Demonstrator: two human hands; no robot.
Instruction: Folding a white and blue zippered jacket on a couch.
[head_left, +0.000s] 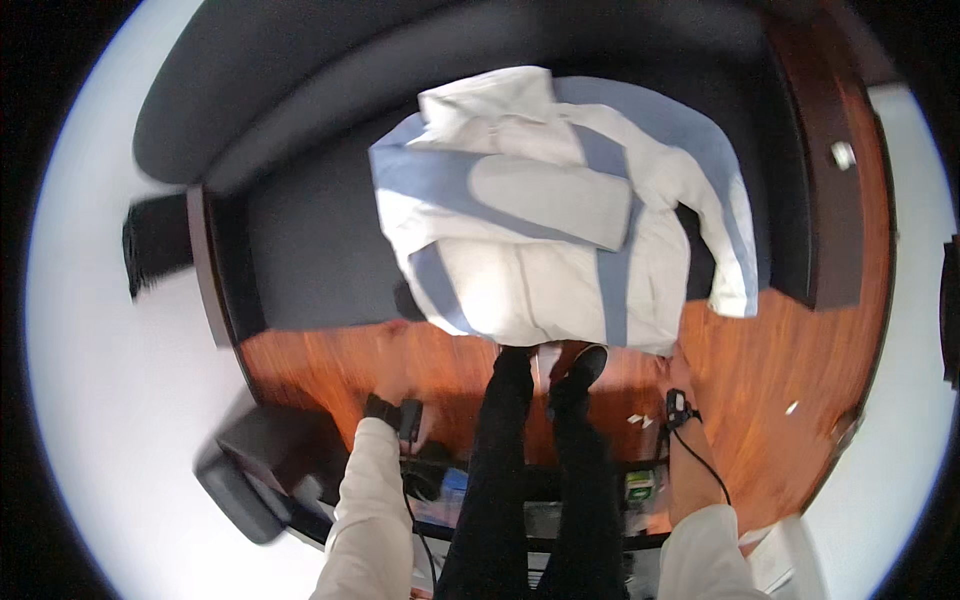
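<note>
A white and blue jacket (517, 277) lies front up on the dark sofa seat (322, 240), its collar away from me. One sleeve (555, 199) is folded across the chest. The other sleeve (720, 225) is bent out to the right, its cuff over the seat's front edge. At the hem's right corner, my right hand (676, 371) grips the fabric, though its fingertips are partly hidden. My left hand (394, 364) is blurred, reaching toward the seat's front edge, left of the hem and apart from it. Its finger positions are unclear.
Wooden floor (750, 390) runs between the sofa and my legs (510, 450). Small white scraps (639, 421) lie on it. Behind my feet stands a low unit with items, including a green box (639, 484). A dark brown stool-like piece (281, 450) stands at left.
</note>
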